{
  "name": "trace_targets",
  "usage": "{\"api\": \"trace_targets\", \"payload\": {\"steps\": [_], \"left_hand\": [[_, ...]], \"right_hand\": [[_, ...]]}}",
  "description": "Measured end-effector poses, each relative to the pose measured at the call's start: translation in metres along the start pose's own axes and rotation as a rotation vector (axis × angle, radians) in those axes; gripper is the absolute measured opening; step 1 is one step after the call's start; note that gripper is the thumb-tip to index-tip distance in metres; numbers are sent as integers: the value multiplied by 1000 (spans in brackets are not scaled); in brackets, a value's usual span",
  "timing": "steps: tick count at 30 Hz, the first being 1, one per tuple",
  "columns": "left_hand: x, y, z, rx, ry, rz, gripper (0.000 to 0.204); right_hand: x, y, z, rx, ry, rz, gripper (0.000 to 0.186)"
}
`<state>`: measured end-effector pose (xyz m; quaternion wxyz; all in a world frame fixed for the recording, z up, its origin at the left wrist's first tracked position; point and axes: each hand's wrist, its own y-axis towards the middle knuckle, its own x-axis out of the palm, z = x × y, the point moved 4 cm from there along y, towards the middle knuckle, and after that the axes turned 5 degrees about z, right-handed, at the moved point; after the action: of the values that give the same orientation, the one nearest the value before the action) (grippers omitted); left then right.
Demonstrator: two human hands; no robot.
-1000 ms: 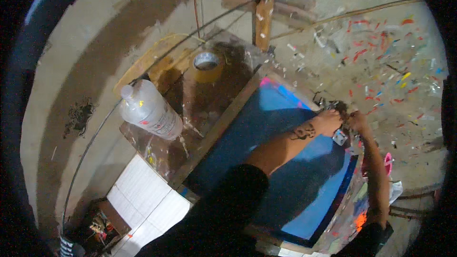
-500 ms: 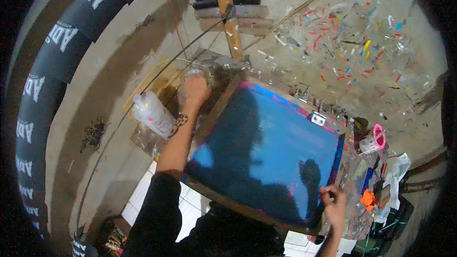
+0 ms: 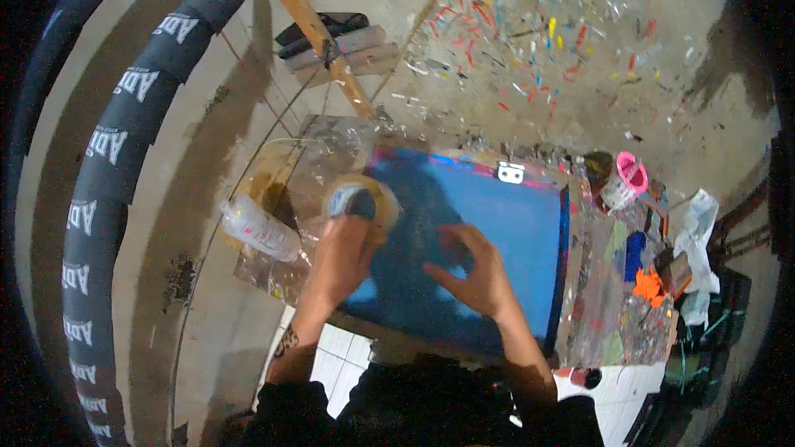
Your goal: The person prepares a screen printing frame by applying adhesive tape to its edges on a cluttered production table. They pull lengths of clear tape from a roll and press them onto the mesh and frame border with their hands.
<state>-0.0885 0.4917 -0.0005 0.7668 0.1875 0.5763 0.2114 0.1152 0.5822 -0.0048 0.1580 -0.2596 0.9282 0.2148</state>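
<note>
Yellowish tape roll [image 3: 386,202], gripped by the left hand [image 3: 343,253] at the blue panel's [image 3: 520,240] ten o'clock, hole toward the camera, longer span nine-to-three; right hand [image 3: 477,271] empty, fingers parted.

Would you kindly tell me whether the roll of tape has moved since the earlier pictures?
Yes, the roll of tape has moved right: it lay left of the blue panel, and now the left hand holds it at that panel's left edge.
</note>
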Motion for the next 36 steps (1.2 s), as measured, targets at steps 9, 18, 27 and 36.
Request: {"api": "trace_targets", "payload": {"steps": [9, 18, 27, 36], "left_hand": [[8, -51, 68, 151, -121, -2, 18], [22, -64, 80, 216, -132, -2, 24], [22, -70, 79, 255, -139, 26, 25], [25, -80, 75, 252, -146, -82, 25]], "right_hand": [[13, -24, 39, 426, 655, -216, 34], [3, -56, 53, 487, 656, -42, 23], [-3, -56, 49, 505, 1022, -129, 15], [-10, -52, 31, 395, 393, -215, 22]]}}
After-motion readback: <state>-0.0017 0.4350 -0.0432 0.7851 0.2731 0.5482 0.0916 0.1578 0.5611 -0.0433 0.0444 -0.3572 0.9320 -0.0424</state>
